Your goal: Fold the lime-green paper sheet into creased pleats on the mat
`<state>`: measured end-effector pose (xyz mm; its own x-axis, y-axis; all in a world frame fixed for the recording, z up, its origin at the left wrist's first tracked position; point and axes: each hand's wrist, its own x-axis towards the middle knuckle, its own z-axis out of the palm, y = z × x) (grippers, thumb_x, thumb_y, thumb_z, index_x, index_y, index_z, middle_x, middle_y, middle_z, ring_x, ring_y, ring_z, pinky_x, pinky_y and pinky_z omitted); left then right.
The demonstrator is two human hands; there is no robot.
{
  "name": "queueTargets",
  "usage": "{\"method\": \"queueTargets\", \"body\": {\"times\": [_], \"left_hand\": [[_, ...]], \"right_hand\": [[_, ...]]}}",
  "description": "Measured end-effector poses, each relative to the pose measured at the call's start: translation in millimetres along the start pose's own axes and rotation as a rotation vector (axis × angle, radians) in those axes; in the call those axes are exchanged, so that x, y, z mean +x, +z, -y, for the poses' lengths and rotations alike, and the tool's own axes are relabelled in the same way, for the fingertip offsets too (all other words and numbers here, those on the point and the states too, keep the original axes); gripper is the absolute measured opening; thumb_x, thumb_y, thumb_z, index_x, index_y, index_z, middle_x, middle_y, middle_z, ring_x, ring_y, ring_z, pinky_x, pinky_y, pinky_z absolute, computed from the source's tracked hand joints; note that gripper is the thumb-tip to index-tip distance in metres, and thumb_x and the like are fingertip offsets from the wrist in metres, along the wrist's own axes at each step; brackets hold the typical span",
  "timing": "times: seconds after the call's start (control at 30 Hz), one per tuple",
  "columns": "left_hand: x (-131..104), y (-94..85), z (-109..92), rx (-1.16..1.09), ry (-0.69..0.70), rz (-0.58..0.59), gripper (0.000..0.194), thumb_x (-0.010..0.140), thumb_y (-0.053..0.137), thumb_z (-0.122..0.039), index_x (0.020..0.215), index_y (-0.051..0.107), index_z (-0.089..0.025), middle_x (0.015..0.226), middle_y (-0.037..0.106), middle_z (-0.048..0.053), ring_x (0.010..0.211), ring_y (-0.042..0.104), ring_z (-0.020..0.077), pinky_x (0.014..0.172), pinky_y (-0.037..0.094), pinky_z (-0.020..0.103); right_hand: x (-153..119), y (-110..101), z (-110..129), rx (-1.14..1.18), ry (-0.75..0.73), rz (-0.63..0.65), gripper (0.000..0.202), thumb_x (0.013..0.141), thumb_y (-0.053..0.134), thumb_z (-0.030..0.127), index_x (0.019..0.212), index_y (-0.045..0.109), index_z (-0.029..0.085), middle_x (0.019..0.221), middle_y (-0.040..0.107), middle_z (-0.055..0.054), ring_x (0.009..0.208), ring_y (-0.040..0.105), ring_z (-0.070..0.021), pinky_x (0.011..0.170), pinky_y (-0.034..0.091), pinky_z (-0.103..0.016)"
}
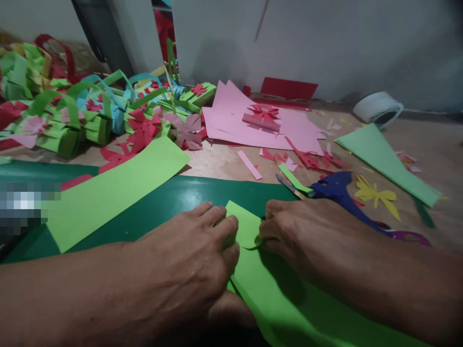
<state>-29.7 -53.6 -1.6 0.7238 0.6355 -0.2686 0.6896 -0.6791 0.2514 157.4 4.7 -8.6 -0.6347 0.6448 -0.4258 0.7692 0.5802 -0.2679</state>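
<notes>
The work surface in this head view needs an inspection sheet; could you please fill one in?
Surface: green mat over brown tabletop.
Job's things: bright green sheet, its far end curled over.
Clutter: paper scraps, pink sheets, blue-handled scissors, yellow butterfly cutout, white roll, paper baskets.
Grippers: left hand and right hand touch the curled end; fingertips partly hidden, grip unclear.
Cables: nothing seen.
Surroundings: pale wall behind.

Both hands [202,246] [289,231] lie close together, fingers curled, forearms angled inward.
</notes>
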Motion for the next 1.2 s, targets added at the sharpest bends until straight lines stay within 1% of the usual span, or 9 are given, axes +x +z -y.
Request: {"method": "queueTargets", "body": {"times": [0.13,0.23,0.37,0.57,0.67,0.8,0.9,1.03,1.2], "left_hand": [[0.8,-0.5,-0.5,0.007,-0.001,0.006,0.038,0.087,0.055,-0.054,0.091,0.066,-0.018,0.09,0.057,0.01,0.086,0.05,0.0269,0.068,0.041,0.036],[0.8,-0.6,-0.2,0.011,0.003,-0.013,0.039,0.086,0.057,-0.055,0.091,0.066,-0.017,0.089,0.058,0.009,0.086,0.051,0.0261,0.069,0.041,0.035],[1.3,-3.5,-0.4,0.022,0.008,-0.016,0.036,0.087,0.057,-0.051,0.093,0.066,-0.016,0.089,0.057,0.009,0.086,0.05,0.0253,0.068,0.041,0.034],[0.2,-3.8,-0.2,0.021,0.011,-0.008,0.043,0.09,0.049,-0.055,0.09,0.067,-0.016,0.088,0.058,0.009,0.085,0.05,0.0249,0.068,0.041,0.035],[0.0,-2.6,-0.1,0.018,0.01,-0.002,0.049,0.091,0.044,-0.059,0.088,0.067,-0.016,0.088,0.058,0.009,0.085,0.05,0.0249,0.069,0.041,0.035],[-0.2,-3.3,-0.8,0.025,-0.006,0.001,0.048,0.09,0.046,-0.059,0.091,0.067,-0.017,0.093,0.059,0.01,0.086,0.051,0.0254,0.066,0.041,0.035],[-0.8,-3.9,-1.3,0.033,-0.001,0.008,0.047,0.09,0.045,-0.059,0.09,0.067,-0.017,0.09,0.059,0.009,0.085,0.051,0.0255,0.067,0.041,0.036],[-0.8,-2.8,-1.0,0.051,0.027,0.002,0.048,0.092,0.042,-0.058,0.09,0.066,-0.016,0.087,0.058,0.009,0.084,0.052,0.0264,0.071,0.043,0.039],[1.5,-1.6,-1.7,0.068,0.019,-0.032,0.048,0.092,0.042,-0.057,0.106,0.062,-0.016,0.095,0.06,0.011,0.091,0.053,0.0284,0.079,0.044,0.042]], "right_hand": [[7.2,-6.8,5.7,-0.124,0.015,0.045,0.02,0.072,0.066,0.022,0.052,0.064,0.019,0.054,0.061,-0.007,0.065,0.062,-0.024,0.064,0.042,-0.036],[10.7,-12.2,8.7,-0.18,0.012,0.084,0.019,0.075,0.063,0.023,0.057,0.067,0.018,0.056,0.062,-0.006,0.063,0.063,-0.0225,0.064,0.043,-0.035],[14.5,-17.1,13.6,-0.244,0.023,0.131,0.014,0.072,0.063,0.019,0.059,0.068,0.017,0.056,0.064,-0.006,0.061,0.062,-0.0202,0.063,0.044,-0.031],[22.7,-18.6,20.1,-0.392,0.07,0.168,0.019,0.074,0.057,0.016,0.059,0.068,0.02,0.054,0.064,-0.006,0.05,0.058,-0.0202,0.05,0.039,-0.029],[24.0,-20.0,22.1,-0.406,0.087,0.176,0.017,0.072,0.058,0.016,0.061,0.069,0.02,0.055,0.064,-0.005,0.05,0.058,-0.0185,0.05,0.038,-0.027],[24.7,-23.3,26.1,-0.416,0.09,0.2,0.016,0.072,0.057,0.015,0.063,0.07,0.019,0.059,0.066,-0.006,0.053,0.06,-0.0181,0.048,0.035,-0.025],[25.7,-25.1,28.9,-0.423,0.088,0.23,0.017,0.072,0.057,0.014,0.066,0.072,0.019,0.062,0.068,-0.007,0.056,0.061,-0.0192,0.049,0.036,-0.026],[26.3,-25.4,29.5,-0.426,0.097,0.216,0.017,0.073,0.057,0.014,0.065,0.072,0.019,0.061,0.068,-0.007,0.055,0.062,-0.0202,0.05,0.038,-0.027],[25.0,-25.9,29.5,-0.431,0.096,0.208,0.015,0.07,0.059,0.014,0.066,0.072,0.02,0.061,0.069,-0.007,0.06,0.065,-0.0233,0.051,0.039,-0.027]]}}
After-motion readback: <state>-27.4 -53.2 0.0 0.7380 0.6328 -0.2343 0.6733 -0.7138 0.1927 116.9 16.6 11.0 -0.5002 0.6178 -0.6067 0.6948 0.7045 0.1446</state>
